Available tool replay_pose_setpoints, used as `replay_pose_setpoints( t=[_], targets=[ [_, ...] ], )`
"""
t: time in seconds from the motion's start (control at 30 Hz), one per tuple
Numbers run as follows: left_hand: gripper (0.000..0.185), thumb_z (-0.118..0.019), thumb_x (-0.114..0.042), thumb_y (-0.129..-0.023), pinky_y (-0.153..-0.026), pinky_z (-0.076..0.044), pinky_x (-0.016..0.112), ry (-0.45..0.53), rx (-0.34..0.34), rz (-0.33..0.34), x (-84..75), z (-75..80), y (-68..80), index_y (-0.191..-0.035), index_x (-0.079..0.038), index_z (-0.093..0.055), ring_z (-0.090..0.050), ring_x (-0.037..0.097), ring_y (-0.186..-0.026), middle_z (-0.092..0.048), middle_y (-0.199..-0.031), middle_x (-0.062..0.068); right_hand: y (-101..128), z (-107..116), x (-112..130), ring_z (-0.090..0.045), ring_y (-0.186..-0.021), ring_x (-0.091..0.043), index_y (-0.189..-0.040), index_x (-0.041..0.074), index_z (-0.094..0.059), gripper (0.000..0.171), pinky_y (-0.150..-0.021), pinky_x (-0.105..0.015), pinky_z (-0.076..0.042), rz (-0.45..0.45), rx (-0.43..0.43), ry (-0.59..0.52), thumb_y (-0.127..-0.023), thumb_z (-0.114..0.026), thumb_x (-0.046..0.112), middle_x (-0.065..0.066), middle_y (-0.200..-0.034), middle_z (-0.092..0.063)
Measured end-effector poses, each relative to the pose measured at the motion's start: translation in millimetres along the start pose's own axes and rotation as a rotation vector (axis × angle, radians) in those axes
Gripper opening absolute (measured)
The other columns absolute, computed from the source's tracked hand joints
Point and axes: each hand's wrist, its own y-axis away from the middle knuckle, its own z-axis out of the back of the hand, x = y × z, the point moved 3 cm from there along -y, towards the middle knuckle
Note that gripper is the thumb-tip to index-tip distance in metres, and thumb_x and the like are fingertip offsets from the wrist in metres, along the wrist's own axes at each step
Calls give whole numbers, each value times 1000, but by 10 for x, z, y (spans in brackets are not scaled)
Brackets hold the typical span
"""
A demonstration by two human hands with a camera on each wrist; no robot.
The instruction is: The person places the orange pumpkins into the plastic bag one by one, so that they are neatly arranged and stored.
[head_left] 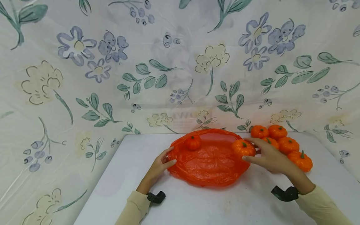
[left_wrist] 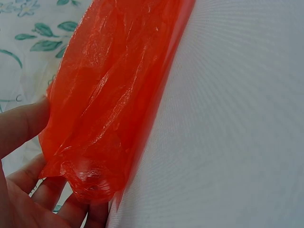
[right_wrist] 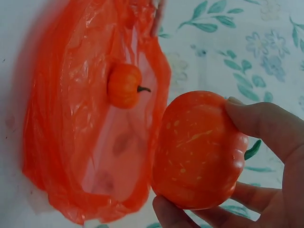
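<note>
Orange plastic bag [head_left: 209, 161], thin and crinkled, lies mouth open on the white desk [head_left: 197, 203], near the middle of the far edge. One small orange pumpkin [head_left: 192, 142] with a dark green stem sits inside the bag, toward its far side.

Left hand [head_left: 158, 165]: at the bag's left edge, grip pinching the plastic rim between thumb and fingers [left_wrist: 28, 190]; the left wrist view shows the film bunched against the palm.

Right hand [head_left: 270, 154]: at the bag's right edge, grip closed around a second pumpkin [head_left: 243, 148], thumb on one side, fingers [right_wrist: 266, 123] on the other. This pumpkin is held just beside the bag's open mouth; from the right wrist view its ribbed underside faces the camera.

Loose pumpkins [head_left: 281, 140]: a cluster of five, same orange with green stems, on the desk toward the far right corner, just behind and beside the right hand, touching one another.

Floral cloth [head_left: 112, 78]: white with blue flowers and green leaves, hangs behind the desk and along both sides.

Black wrist straps [head_left: 285, 193] on both arms; cream sleeves.
</note>
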Motion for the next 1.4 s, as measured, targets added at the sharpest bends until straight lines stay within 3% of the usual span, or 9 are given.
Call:
replay_pose_setpoints(
  t=[0.23,0.4,0.63,0.9,1.2,1.4],
  targets=[
    [66,-66,-23,-95,-111,-46,45,-6,3,-1,-16,11,-18,-154,-20,-37,-46,33,-137,-35,-160,12,-324,-141,119,-55,-121,-36,-147,12,-45,80,-85,-44,-60,-4,88,-8,-84,-76,50,-17,-141,-53],
    [66,-67,-25,-94,-113,-43,48,-9,0,-3,-15,8,-53,-154,-22,-38,-43,33,-140,-35,-161,10,-588,-250,202,-55,-124,-37,-147,11,-45,79,-91,-49,-58,40,124,19,-84,-77,45,-18,-144,-52],
    [66,-68,-25,-94,-111,-46,46,-3,-13,20,-4,3,-54,-153,-23,-39,-46,31,-137,-36,-160,9,-882,-460,338,-57,-121,-31,-145,10,-46,76,-96,-47,-57,112,185,-18,-84,-80,40,-14,-140,-55],
    [67,-67,-25,-94,-110,-47,44,4,0,18,-10,-22,-56,-154,-21,-38,-49,30,-133,-38,-159,11,-1095,-724,462,-54,-124,-29,-145,16,-48,78,-98,-49,-55,106,227,34,-82,-79,49,-9,-146,-51],
    [67,-68,-27,-93,-108,-48,44,13,-4,22,-20,-29,-49,-153,-22,-40,-51,28,-132,-40,-158,9,-1284,-1045,615,-55,-121,-21,-145,20,-49,75,-99,-43,-55,137,263,35,-83,-79,48,0,-141,-55],
    [66,-67,-26,-93,-110,-47,46,5,-19,24,-2,-5,-7,-153,-22,-39,-48,32,-137,-34,-161,10,-1327,-1303,658,-53,-123,-24,-144,18,-49,74,-99,-45,-55,130,309,47,-83,-79,47,-6,-140,-52]
  ],
)
